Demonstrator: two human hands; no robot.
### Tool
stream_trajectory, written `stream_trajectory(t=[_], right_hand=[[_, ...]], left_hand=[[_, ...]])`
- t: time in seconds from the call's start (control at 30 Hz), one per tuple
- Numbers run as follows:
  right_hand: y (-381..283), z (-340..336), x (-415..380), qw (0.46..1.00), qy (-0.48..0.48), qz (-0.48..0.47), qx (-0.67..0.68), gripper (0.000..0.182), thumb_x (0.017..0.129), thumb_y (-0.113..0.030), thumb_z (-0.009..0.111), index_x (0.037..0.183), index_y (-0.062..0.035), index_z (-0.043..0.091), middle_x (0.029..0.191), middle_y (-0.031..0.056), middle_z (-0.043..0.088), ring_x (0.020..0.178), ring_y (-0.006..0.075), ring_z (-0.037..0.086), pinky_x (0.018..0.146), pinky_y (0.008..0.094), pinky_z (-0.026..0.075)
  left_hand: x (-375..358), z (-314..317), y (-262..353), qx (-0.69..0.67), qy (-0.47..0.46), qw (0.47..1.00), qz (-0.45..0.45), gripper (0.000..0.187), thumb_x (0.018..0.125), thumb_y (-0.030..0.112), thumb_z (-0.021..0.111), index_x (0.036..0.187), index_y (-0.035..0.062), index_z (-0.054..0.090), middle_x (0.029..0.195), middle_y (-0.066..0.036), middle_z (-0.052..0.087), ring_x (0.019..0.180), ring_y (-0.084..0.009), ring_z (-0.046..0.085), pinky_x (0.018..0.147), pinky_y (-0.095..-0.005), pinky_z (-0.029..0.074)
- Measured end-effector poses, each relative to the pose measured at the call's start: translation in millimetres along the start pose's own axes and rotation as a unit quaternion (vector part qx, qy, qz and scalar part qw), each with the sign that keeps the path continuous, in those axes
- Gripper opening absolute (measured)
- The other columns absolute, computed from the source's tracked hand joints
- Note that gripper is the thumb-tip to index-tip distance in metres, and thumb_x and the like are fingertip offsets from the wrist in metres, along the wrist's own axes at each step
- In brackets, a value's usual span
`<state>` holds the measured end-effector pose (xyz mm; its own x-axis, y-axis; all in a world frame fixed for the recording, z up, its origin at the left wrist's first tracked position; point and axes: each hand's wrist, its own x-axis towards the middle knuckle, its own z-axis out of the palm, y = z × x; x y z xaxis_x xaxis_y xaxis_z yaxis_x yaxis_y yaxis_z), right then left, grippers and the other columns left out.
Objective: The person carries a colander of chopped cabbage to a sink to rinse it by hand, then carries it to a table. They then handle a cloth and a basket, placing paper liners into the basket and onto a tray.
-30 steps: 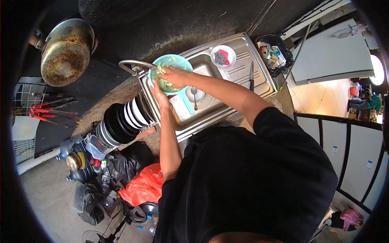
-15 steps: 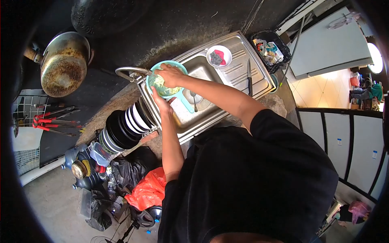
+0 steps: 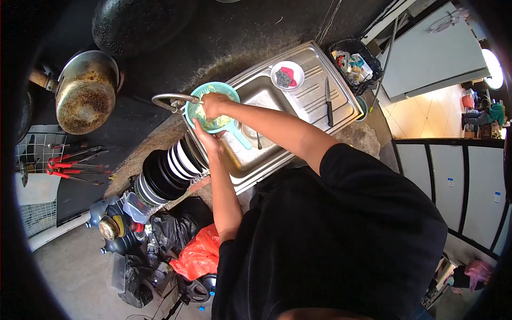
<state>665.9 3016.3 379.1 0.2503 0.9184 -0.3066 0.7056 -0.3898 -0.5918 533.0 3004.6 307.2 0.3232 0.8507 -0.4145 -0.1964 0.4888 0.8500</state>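
Note:
A turquoise plastic colander (image 3: 233, 92) with a long handle is held over the left end of the steel sink, by the faucet (image 3: 173, 100). Chopped pale green vegetables (image 3: 217, 121), perhaps cabbage, lie inside it. My left hand (image 3: 208, 140) grips the colander from below at its near rim, the thumb up along the side. Down in the colander, my right hand (image 3: 215, 105) is curled among the vegetable pieces; its fingertips are hidden. A spoon (image 3: 259, 141) rests in the sink basin (image 3: 253, 162) beside the colander's handle.
On the drainboard stand a white bowl (image 3: 277, 69) with a grey scouring pad and something pink, and a knife (image 3: 329, 106). Stacked plates and pans (image 3: 160, 173) crowd the sink's left side. A black-lined bin (image 3: 373, 60) is behind right; a red bag (image 3: 198, 253) lies below.
My right hand has pushed deeper into the colander and curled its fingers in the vegetables. The colander has shifted slightly left, with my left hand still gripping it.

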Motion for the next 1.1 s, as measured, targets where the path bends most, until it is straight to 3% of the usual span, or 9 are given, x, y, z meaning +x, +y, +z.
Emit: stream_trajectory(t=[0.07, 0.2, 0.4, 0.47, 0.57, 0.67, 0.77, 0.93, 1.1], right_hand=[[2.4, -2.5, 9.0, 0.995, -0.103, -0.008, 0.004, 0.031, 0.064, -0.018, 0.078, 0.087, -0.0016, 0.066, 0.082, 0.0146, 0.069, 0.067, 0.0253, 0.068, 0.064, 0.0385, 0.054], [4.6, -5.3, 6.2, 0.989, -0.086, -0.026, 0.119, 0.043, 0.058, -0.027, 0.084, 0.086, 0.0001, 0.066, 0.069, 0.0123, 0.068, 0.057, 0.0218, 0.067, 0.06, 0.0359, 0.055], [0.7, -7.0, 0.6, 0.978, -0.076, -0.053, 0.187, 0.015, 0.081, -0.013, 0.061, 0.082, 0.0019, 0.065, 0.066, 0.0165, 0.066, 0.052, 0.0215, 0.067, 0.051, 0.0335, 0.055], [4.6, -7.2, -1.9, 0.98, -0.113, -0.093, 0.138, 0.018, 0.089, -0.009, 0.048, 0.097, 0.0011, 0.061, 0.074, 0.0152, 0.065, 0.049, 0.0223, 0.065, 0.047, 0.0328, 0.054], [25.1, 17.7, 8.1, 0.959, 0.022, -0.235, 0.156, 0.014, 0.079, -0.013, 0.063, 0.091, -0.0063, 0.06, 0.083, 0.0143, 0.064, 0.077, 0.0268, 0.066, 0.067, 0.0406, 0.051], [17.0, 6.4, -13.8, 0.965, 0.128, -0.219, 0.071, 0.017, 0.075, -0.018, 0.07, 0.077, -0.0076, 0.056, 0.079, 0.0112, 0.061, 0.089, 0.0295, 0.061, 0.075, 0.0434, 0.047], [17.4, 4.8, -15.3, 0.976, 0.097, -0.191, 0.039, 0.031, 0.072, -0.024, 0.074, 0.066, -0.0065, 0.049, 0.08, 0.011, 0.06, 0.088, 0.0303, 0.06, 0.075, 0.0432, 0.047], [27.4, 5.2, -12.2, 0.977, 0.039, -0.205, 0.038, 0.023, 0.076, -0.026, 0.071, 0.097, -0.0161, 0.073, 0.083, 0.009, 0.063, 0.094, 0.0267, 0.06, 0.092, 0.0414, 0.037], [34.0, 7.4, -5.6, 0.966, 0.074, -0.236, 0.078, 0.027, 0.081, -0.027, 0.065, 0.105, -0.0162, 0.07, 0.099, 0.0086, 0.064, 0.108, 0.026, 0.056, 0.101, 0.0425, 0.034]], left_hand=[[1.9, 0.0, 4.1, -0.007, -0.015, 1.0, -0.003, 0.074, 0.088, 0.065, 0.041, 0.138, 0.0113, 0.03, 0.128, -0.013, 0.047, 0.095, -0.0236, 0.062, 0.052, -0.0315, 0.055], [-6.6, 9.7, 12.5, 0.002, 0.034, 0.999, 0.018, 0.072, 0.089, 0.064, 0.041, 0.136, 0.0108, 0.031, 0.126, -0.015, 0.049, 0.093, -0.0234, 0.062, 0.05, -0.0312, 0.054], [-13.7, 12.6, 17.1, 0.026, 0.039, 0.999, 0.009, 0.068, 0.088, 0.068, 0.038, 0.131, 0.0159, 0.043, 0.117, -0.006, 0.058, 0.096, -0.0186, 0.06, 0.059, -0.0317, 0.051], [-12.8, 12.6, 12.8, 0.014, 0.029, 0.999, -0.001, 0.068, 0.088, 0.068, 0.038, 0.131, 0.015, 0.042, 0.117, -0.006, 0.058, 0.096, -0.0178, 0.06, 0.059, -0.0312, 0.051], [-8.7, 9.5, 7.8, -0.002, 0.019, 1.0, 0.006, 0.07, 0.088, 0.067, 0.038, 0.132, 0.0129, 0.042, 0.117, -0.005, 0.058, 0.094, -0.0174, 0.06, 0.056, -0.0301, 0.051], [-3.3, 3.4, 3.7, -0.005, 0.016, 1.0, -0.009, 0.068, 0.089, 0.065, 0.039, 0.133, 0.0134, 0.037, 0.126, -0.009, 0.051, 0.096, -0.0221, 0.061, 0.056, -0.0335, 0.054], [-8.0, 7.3, 7.4, 0.007, 0.014, 1.0, -0.006, 0.074, 0.085, 0.068, 0.041, 0.135, 0.0138, 0.036, 0.13, -0.01, 0.047, 0.106, -0.024, 0.056, 0.06, -0.0357, 0.054], [-9.8, 11.1, 7.8, -0.007, 0.027, 1.0, -0.005, 0.071, 0.086, 0.069, 0.04, 0.13, 0.0131, 0.044, 0.114, -0.005, 0.059, 0.093, -0.0164, 0.061, 0.059, -0.0304, 0.052], [-16.4, 10.2, 11.8, -0.01, 0.027, 1.0, -0.01, 0.073, 0.086, 0.071, 0.038, 0.131, 0.0138, 0.044, 0.119, -0.005, 0.057, 0.1, -0.0178, 0.059, 0.063, -0.0329, 0.052]])
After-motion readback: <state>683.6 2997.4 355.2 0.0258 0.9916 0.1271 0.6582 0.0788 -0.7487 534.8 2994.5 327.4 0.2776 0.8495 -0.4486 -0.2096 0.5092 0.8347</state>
